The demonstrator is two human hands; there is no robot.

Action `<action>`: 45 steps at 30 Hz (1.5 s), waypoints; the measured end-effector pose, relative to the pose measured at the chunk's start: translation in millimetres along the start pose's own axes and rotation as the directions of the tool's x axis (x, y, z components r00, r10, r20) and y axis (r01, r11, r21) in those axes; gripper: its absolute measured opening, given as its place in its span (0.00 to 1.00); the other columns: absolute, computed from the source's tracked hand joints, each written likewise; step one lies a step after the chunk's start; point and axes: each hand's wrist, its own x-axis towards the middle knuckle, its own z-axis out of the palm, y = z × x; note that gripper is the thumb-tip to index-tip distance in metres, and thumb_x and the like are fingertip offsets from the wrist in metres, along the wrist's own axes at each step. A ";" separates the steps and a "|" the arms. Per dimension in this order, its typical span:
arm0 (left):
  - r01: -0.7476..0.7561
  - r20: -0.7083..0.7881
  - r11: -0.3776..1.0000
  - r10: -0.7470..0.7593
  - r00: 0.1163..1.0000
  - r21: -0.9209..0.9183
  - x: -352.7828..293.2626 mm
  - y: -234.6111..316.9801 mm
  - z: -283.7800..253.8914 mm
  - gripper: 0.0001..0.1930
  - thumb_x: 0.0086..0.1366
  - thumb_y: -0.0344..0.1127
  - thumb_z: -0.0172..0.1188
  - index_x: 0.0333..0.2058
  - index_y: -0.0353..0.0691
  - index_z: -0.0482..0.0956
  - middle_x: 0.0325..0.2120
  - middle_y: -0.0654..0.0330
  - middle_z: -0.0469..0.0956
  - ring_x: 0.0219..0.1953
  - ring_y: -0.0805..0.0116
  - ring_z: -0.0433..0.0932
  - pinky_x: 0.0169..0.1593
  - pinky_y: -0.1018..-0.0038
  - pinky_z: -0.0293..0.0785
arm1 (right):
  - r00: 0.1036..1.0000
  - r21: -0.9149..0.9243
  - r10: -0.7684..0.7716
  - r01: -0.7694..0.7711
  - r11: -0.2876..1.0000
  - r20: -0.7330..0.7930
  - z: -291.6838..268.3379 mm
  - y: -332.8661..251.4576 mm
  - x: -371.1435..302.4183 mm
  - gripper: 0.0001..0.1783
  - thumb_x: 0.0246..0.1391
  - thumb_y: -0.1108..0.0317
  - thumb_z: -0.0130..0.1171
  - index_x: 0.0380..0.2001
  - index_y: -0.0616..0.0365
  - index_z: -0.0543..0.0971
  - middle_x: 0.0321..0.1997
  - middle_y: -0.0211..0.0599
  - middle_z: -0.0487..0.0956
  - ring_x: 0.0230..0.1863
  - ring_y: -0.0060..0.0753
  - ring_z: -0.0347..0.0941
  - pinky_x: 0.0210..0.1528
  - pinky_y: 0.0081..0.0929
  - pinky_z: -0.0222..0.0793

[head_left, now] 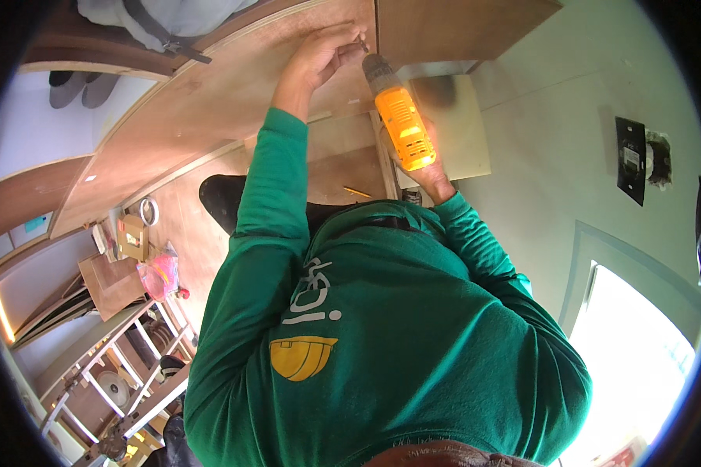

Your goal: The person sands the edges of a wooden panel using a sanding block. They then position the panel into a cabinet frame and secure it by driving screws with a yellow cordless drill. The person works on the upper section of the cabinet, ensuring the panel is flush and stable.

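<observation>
A yellow cordless drill (403,124) with a dark chuck is in my right hand (430,167), which wraps round its grip, partly hidden beneath the tool's body. The chuck points away from me, toward the edge of a brown wooden panel (288,47). Close beside the drill's tip is my left hand (323,58), its thumb and fingers pinched together against the panel. A small dark piece shows between those fingertips and the chuck; whether it is a screw or the bit is too small to tell.
A pale board (452,128) stands right of the drill. A pencil (357,191) lies below, near my body. The right wall has an open electrical box with a black plate (631,159). At lower left are a white ladder (125,358), a cardboard box (132,237) and a pink bag (158,274).
</observation>
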 end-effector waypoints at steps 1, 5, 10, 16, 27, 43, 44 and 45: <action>-0.002 0.022 1.000 0.002 1.000 -0.006 0.7 -1.5 -2.5 0.15 0.72 0.38 0.64 0.51 0.35 0.82 0.40 0.64 0.82 0.43 0.68 0.84 0.47 0.77 0.82 | 1.000 0.010 -0.007 0.007 1.000 -0.004 -0.7 -3.1 -0.2 0.22 0.50 0.77 0.69 0.50 0.59 0.76 0.40 0.38 0.81 0.38 0.34 0.78 0.43 0.28 0.75; -0.020 0.056 0.999 0.022 0.998 -0.035 1.0 0.3 -8.4 0.13 0.71 0.36 0.63 0.49 0.35 0.81 0.40 0.62 0.83 0.43 0.64 0.85 0.48 0.74 0.82 | 0.999 0.029 -0.045 0.045 0.999 -0.005 -4.1 -17.1 4.5 0.21 0.51 0.76 0.69 0.49 0.61 0.76 0.42 0.40 0.79 0.40 0.35 0.77 0.45 0.27 0.74; -0.016 0.066 0.999 0.019 0.998 -0.049 -1.9 1.9 -4.3 0.11 0.72 0.36 0.62 0.47 0.36 0.81 0.39 0.62 0.83 0.45 0.62 0.85 0.49 0.73 0.81 | 0.997 0.007 -0.054 0.053 0.999 0.053 -9.5 -9.1 5.1 0.20 0.52 0.76 0.68 0.49 0.62 0.76 0.43 0.41 0.80 0.42 0.34 0.78 0.46 0.28 0.74; -0.004 0.098 0.989 0.019 0.995 -0.147 -4.0 -3.2 -5.7 0.13 0.71 0.36 0.63 0.49 0.34 0.81 0.37 0.62 0.83 0.48 0.59 0.86 0.52 0.73 0.80 | 0.991 0.165 0.118 -0.126 0.978 0.060 -7.1 -9.4 4.8 0.23 0.53 0.76 0.67 0.53 0.63 0.76 0.45 0.42 0.80 0.43 0.36 0.78 0.47 0.28 0.75; -0.001 0.085 0.995 0.009 0.996 -0.101 -2.7 -3.6 -8.4 0.15 0.72 0.39 0.63 0.50 0.33 0.80 0.37 0.61 0.83 0.49 0.56 0.85 0.55 0.68 0.79 | 0.993 0.106 0.098 -0.104 0.989 0.063 -5.0 -7.7 7.0 0.19 0.52 0.72 0.68 0.48 0.61 0.76 0.42 0.46 0.80 0.42 0.51 0.80 0.45 0.36 0.77; 0.083 0.065 0.958 -0.067 0.996 -0.276 4.9 -11.8 -8.4 0.13 0.71 0.39 0.65 0.47 0.38 0.79 0.35 0.63 0.79 0.49 0.57 0.82 0.57 0.65 0.78 | 0.959 0.082 0.281 -0.284 0.955 0.041 8.8 -12.2 8.8 0.17 0.53 0.69 0.68 0.43 0.60 0.73 0.40 0.51 0.81 0.40 0.60 0.80 0.41 0.40 0.76; 0.072 0.051 0.957 -0.060 0.997 -0.280 4.4 -12.5 -3.0 0.12 0.71 0.39 0.65 0.47 0.38 0.79 0.35 0.63 0.79 0.48 0.57 0.82 0.57 0.65 0.78 | 0.936 0.117 0.348 -0.351 0.929 0.052 8.7 -14.5 9.2 0.17 0.53 0.69 0.68 0.43 0.60 0.73 0.40 0.50 0.81 0.40 0.59 0.80 0.41 0.40 0.76; 0.062 0.038 0.957 -0.053 0.998 -0.285 4.2 -12.6 -0.8 0.12 0.71 0.38 0.65 0.47 0.38 0.79 0.35 0.63 0.79 0.47 0.57 0.82 0.56 0.65 0.78 | 0.948 0.103 0.315 -0.318 0.942 0.045 8.2 -15.6 8.6 0.17 0.53 0.70 0.68 0.43 0.60 0.73 0.39 0.49 0.81 0.39 0.58 0.81 0.41 0.40 0.76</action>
